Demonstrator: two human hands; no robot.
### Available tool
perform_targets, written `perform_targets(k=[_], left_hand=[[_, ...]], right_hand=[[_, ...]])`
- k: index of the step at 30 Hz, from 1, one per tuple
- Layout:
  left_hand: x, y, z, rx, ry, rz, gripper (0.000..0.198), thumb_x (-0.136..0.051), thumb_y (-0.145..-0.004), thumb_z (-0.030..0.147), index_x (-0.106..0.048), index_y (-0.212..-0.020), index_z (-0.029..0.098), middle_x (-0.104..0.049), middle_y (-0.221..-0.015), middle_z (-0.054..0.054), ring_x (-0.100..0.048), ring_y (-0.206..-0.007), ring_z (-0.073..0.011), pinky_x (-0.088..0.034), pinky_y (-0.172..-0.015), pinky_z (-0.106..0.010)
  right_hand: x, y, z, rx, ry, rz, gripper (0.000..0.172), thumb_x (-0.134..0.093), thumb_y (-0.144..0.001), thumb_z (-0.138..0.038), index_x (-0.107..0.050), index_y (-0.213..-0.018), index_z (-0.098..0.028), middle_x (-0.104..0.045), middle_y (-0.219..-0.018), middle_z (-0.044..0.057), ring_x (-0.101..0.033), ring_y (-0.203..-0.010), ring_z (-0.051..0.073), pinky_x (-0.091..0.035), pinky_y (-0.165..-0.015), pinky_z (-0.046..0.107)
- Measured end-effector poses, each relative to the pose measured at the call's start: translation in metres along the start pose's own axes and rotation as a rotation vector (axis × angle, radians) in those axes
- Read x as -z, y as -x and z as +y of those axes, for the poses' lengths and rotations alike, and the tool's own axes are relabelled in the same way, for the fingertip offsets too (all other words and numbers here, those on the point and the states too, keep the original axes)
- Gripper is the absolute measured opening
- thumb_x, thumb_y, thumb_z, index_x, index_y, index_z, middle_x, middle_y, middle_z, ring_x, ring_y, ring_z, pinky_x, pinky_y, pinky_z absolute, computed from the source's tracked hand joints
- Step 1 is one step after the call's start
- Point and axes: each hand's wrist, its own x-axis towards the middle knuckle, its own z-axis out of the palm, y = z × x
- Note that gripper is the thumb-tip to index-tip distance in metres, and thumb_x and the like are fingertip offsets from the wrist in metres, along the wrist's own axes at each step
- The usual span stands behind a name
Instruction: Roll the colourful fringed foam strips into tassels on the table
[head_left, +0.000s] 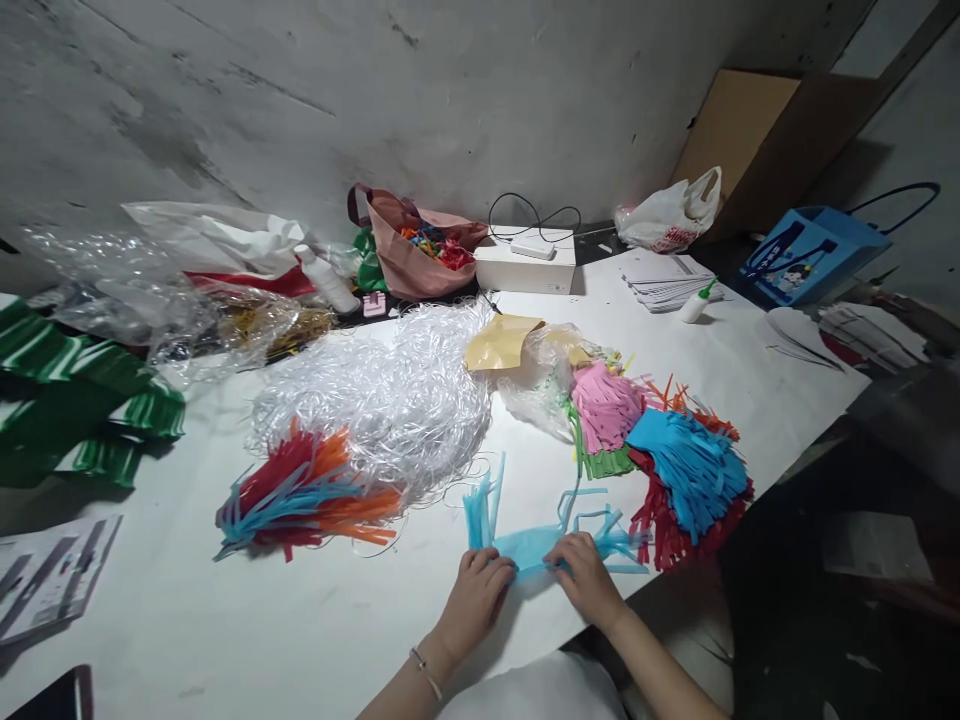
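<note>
A light blue sheet of fringed tissue paper [529,545] lies on the white tabletop near its front edge, its cut strips spreading out at both ends. My left hand [480,590] grips its left side, fingers curled over the near edge. On the right side, my right hand [585,575] pinches the same edge between thumb and fingers. Just right of that hand rests a pile of blue fringed tassels [694,470] over dark red ones [664,540]. Behind are pink tassels [606,405] on green ones. A red, blue and orange tassel bundle [300,495] lies to the left.
White shiny string [390,390] is heaped mid-table. Behind it stand a pink bag [420,250], a white box [525,265] and a plastic bottle [330,280]. A glue bottle [696,302] and stacked papers [660,278] are at back right. Green striped material [67,400] sits far left.
</note>
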Motion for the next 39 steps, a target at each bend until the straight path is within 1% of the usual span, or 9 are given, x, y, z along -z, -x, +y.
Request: perform_targets(k=[3,7,9,12,14,18,28,36,39], left_hand=[[-0.009,0.013,0.002,0.007,-0.013,0.006,0.031,-0.047,-0.087,0.003,-0.06,-0.107,0.024,-0.072,-0.103,-0.005,-0.058,-0.102,-0.0241,-0.037,-0.088,-0.041],[-0.01,0.016,0.003,0.082,-0.006,0.006,0.028,-0.047,-0.088,0.008,-0.062,-0.107,0.024,-0.073,-0.099,-0.005,-0.059,-0.099,-0.0249,-0.035,-0.086,-0.04],[-0.006,0.009,0.004,0.205,0.002,-0.024,0.022,-0.045,-0.093,0.017,-0.065,-0.099,0.024,-0.073,-0.093,-0.005,-0.06,-0.096,-0.0242,-0.035,-0.085,-0.039],[-0.003,-0.008,0.006,0.398,-0.028,-0.044,0.032,-0.036,-0.098,0.025,-0.067,-0.091,0.022,-0.072,-0.087,-0.006,-0.062,-0.089,-0.0236,-0.035,-0.081,-0.038],[-0.003,-0.02,0.006,0.467,-0.066,-0.039,0.037,-0.032,-0.099,0.026,-0.067,-0.087,0.02,-0.071,-0.082,-0.008,-0.063,-0.083,-0.0247,-0.035,-0.078,-0.038],[-0.005,-0.037,0.005,0.561,-0.147,-0.06,0.034,-0.035,-0.096,0.026,-0.065,-0.084,0.018,-0.07,-0.074,-0.01,-0.064,-0.078,-0.0276,-0.033,-0.073,-0.038],[-0.006,-0.046,0.007,0.616,-0.251,-0.108,0.031,-0.035,-0.096,0.025,-0.064,-0.091,0.016,-0.072,-0.077,-0.012,-0.067,-0.076,-0.0288,-0.034,-0.071,-0.037],[-0.006,-0.049,0.01,0.617,-0.304,-0.136,0.032,-0.033,-0.096,0.024,-0.064,-0.092,0.015,-0.072,-0.075,-0.013,-0.067,-0.076,-0.0296,-0.035,-0.071,-0.037],[-0.006,-0.05,0.011,0.618,-0.314,-0.138,0.032,-0.033,-0.097,0.024,-0.064,-0.094,0.017,-0.072,-0.075,-0.012,-0.067,-0.077,-0.029,-0.035,-0.073,-0.037]], right_hand=[[-0.005,0.013,0.004,0.075,-0.013,0.0,0.032,-0.049,-0.079,0.002,-0.062,-0.096,-0.023,-0.067,-0.092,0.001,-0.059,-0.099,0.019,-0.037,-0.098,0.037],[-0.012,0.02,0.007,0.078,0.077,0.054,0.015,-0.056,-0.087,-0.011,-0.061,-0.095,-0.023,-0.066,-0.093,0.002,-0.058,-0.096,0.02,-0.04,-0.091,0.035],[-0.015,0.017,0.007,0.017,0.129,0.089,0.005,-0.058,-0.091,-0.018,-0.06,-0.091,-0.022,-0.065,-0.091,0.002,-0.057,-0.09,0.02,-0.04,-0.085,0.033],[-0.022,0.004,0.006,-0.092,0.186,0.15,0.01,-0.054,-0.097,-0.024,-0.059,-0.088,-0.022,-0.064,-0.085,0.003,-0.057,-0.084,0.02,-0.037,-0.081,0.033],[-0.027,-0.006,0.005,-0.154,0.229,0.188,0.014,-0.053,-0.098,-0.025,-0.059,-0.086,-0.021,-0.064,-0.081,0.003,-0.058,-0.081,0.021,-0.034,-0.08,0.034],[-0.033,-0.022,0.004,-0.214,0.314,0.232,0.018,-0.054,-0.098,-0.026,-0.059,-0.081,-0.021,-0.065,-0.073,0.002,-0.06,-0.076,0.021,-0.031,-0.078,0.034],[-0.035,-0.032,0.011,-0.2,0.421,0.243,0.016,-0.061,-0.094,-0.026,-0.057,-0.08,-0.02,-0.064,-0.064,0.0,-0.061,-0.066,0.019,-0.03,-0.075,0.033],[-0.036,-0.034,0.011,-0.16,0.437,0.299,0.018,-0.06,-0.094,-0.027,-0.055,-0.079,-0.02,-0.061,-0.061,0.0,-0.057,-0.062,0.019,-0.032,-0.073,0.034],[-0.031,-0.032,0.01,-0.129,0.433,0.341,0.01,-0.055,-0.096,-0.025,-0.058,-0.089,-0.019,-0.066,-0.075,0.005,-0.059,-0.074,0.021,-0.035,-0.079,0.037]])
